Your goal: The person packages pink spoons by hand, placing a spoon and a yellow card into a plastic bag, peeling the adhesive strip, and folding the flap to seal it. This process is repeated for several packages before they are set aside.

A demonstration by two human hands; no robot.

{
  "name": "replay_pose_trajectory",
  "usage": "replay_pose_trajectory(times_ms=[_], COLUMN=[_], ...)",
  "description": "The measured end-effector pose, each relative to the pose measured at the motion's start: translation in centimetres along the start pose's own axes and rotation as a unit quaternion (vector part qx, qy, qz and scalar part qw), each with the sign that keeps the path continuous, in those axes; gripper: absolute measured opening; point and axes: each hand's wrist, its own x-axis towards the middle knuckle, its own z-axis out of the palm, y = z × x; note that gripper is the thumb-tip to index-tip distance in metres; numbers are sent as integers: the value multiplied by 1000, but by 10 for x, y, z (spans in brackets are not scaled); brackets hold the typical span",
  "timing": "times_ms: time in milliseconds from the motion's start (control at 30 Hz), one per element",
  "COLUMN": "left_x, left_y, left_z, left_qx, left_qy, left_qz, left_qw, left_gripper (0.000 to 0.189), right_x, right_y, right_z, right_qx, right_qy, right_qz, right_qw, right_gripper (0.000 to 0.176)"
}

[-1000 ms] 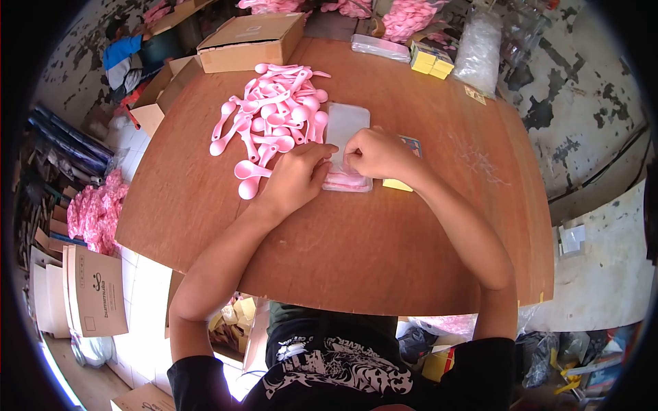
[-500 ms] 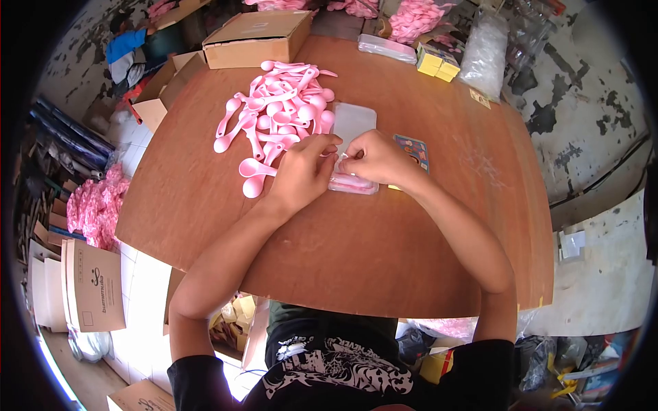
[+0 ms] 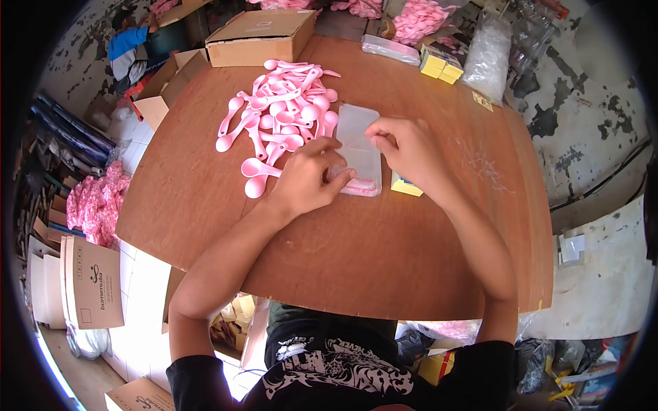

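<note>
A clear plastic case point(image 3: 358, 118) lies with its lid folded back on the brown table point(image 3: 384, 253), and pink items point(image 3: 363, 186) show in its near part. My left hand point(image 3: 312, 177) rests at the left edge of the case, thumb and fingers apart, with what lies under the fingers partly hidden. Above the right side of the case is my right hand point(image 3: 406, 147), its fingers curled together; anything between them is too small to tell. Pink spoons point(image 3: 284, 103) form a heap just beyond my left hand. A yellow-edged card stack point(image 3: 406, 186) sits partly under my right hand.
At the back stand a cardboard box point(image 3: 260, 41), a flat clear pack point(image 3: 391, 49), small yellow boxes point(image 3: 441, 65) and a large clear plastic bag point(image 3: 488, 58). A person in a blue sleeve point(image 3: 128, 48) is at the far left. Cartons point(image 3: 94, 282) stand left of the table.
My right hand has moved up and right, away from my left hand. My left hand's fingers have spread from a pinch. More of the case is visible, and the card stack is more covered.
</note>
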Motion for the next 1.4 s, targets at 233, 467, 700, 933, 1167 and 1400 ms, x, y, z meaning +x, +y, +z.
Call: replay_pose_trajectory(times_ms=[233, 467, 700, 933, 1167, 1400], left_x=[12, 8, 10, 7, 3, 2], left_y=[28, 44, 36, 29, 41, 46], left_z=[-26, -37, -37, -31, -27, -25], left_qx=[18, -436, -471, -426, -394, -407], left_qy=[83, 80, 29, -5, -115, -137], left_qz=[221, -77, -215, -242, -228, -164], left_qw=[972, 893, 855, 872, 883, 888], left_gripper=[15, 13, 32, 37, 40, 40], right_x=[-35, -58, -75, -68, -67, -51], right_y=[-40, 4, 21, 7, -27, -19], right_z=[-25, -54, -29, -45, -61, -52], right_qx=[55, -207, -151, -148, 205, 236], right_qy=[-6, -115, -97, -2, 186, 100], right_qz=[-188, -13, 52, 37, 31, 66], right_qw=[981, 972, 982, 988, 960, 964], right_gripper=[9, 30, 26, 12, 12, 13])
